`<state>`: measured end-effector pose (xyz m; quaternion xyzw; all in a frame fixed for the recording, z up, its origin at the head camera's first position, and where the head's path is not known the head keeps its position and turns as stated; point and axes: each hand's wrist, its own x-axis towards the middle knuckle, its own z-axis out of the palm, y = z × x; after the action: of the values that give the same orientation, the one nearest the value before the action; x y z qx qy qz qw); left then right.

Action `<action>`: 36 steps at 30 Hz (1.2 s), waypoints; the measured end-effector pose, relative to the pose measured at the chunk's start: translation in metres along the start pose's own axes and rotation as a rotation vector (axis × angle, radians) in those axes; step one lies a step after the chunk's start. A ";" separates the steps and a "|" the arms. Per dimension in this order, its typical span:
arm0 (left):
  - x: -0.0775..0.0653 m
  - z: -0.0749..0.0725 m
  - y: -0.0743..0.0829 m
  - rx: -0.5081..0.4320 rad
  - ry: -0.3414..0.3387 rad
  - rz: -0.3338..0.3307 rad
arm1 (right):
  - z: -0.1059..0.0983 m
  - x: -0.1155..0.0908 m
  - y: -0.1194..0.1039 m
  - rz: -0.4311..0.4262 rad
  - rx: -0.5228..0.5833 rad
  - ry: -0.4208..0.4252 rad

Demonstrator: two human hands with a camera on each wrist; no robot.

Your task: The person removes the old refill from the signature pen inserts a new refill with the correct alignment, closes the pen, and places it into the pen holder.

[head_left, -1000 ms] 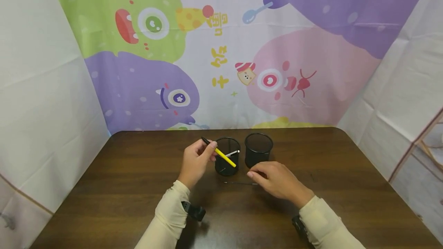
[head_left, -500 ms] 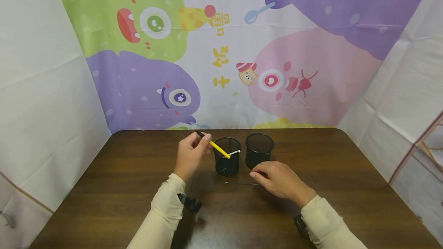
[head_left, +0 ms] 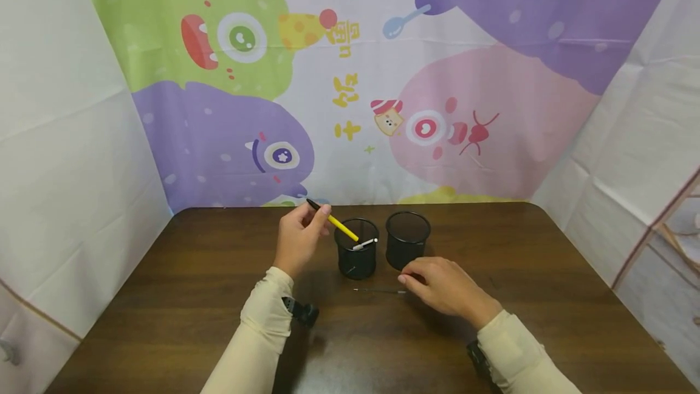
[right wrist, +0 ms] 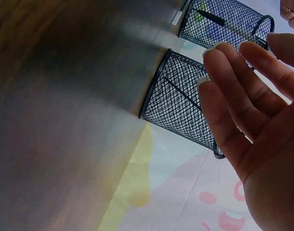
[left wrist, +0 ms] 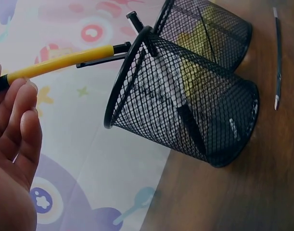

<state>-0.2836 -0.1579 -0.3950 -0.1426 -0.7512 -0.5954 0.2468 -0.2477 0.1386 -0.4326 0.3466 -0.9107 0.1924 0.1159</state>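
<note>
My left hand (head_left: 297,239) pinches a yellow pen (head_left: 343,228) by its black end. The pen slants down to the right, its other end at the rim of the left black mesh pen cup (head_left: 358,265). Inside that cup leans a white-and-black pen (left wrist: 170,82), its top sticking out past the rim. My right hand (head_left: 445,289) hovers over the table in front of the right mesh pen cup (head_left: 407,251), fingers loosely bent and holding nothing. Near its fingertips, a thin dark rod like a pen refill (head_left: 378,290) lies on the wood.
Both cups stand side by side on the brown wooden table (head_left: 219,297). A cartoon-printed cloth (head_left: 350,169) hangs behind the table's back edge. Pale cloth walls (head_left: 71,138) rise at the left and right.
My left hand has moved left and away from me with the yellow pen, drawing its lower end back from in front of the left cup to its rim. My right hand has barely shifted.
</note>
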 end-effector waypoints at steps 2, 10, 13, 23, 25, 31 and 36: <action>0.001 0.001 0.000 0.001 0.009 0.002 | 0.000 0.000 0.001 -0.001 0.001 0.000; 0.006 0.005 -0.004 0.062 0.003 0.047 | 0.000 -0.002 0.003 0.001 0.000 -0.001; 0.006 0.006 -0.005 0.093 -0.009 0.067 | 0.000 -0.002 0.003 0.003 -0.001 -0.003; 0.010 0.011 -0.008 0.282 -0.049 0.206 | -0.001 -0.003 0.006 0.009 0.002 -0.001; 0.009 0.012 -0.008 0.355 -0.078 0.239 | -0.001 -0.003 0.006 0.010 0.005 -0.003; 0.007 0.014 -0.009 0.538 -0.152 0.329 | 0.000 -0.003 0.008 0.005 0.012 -0.003; 0.004 0.016 -0.009 0.633 -0.184 0.432 | 0.000 -0.004 0.010 0.004 0.016 0.005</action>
<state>-0.2944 -0.1446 -0.4030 -0.2670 -0.8692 -0.2533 0.3301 -0.2513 0.1482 -0.4369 0.3452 -0.9095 0.2009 0.1148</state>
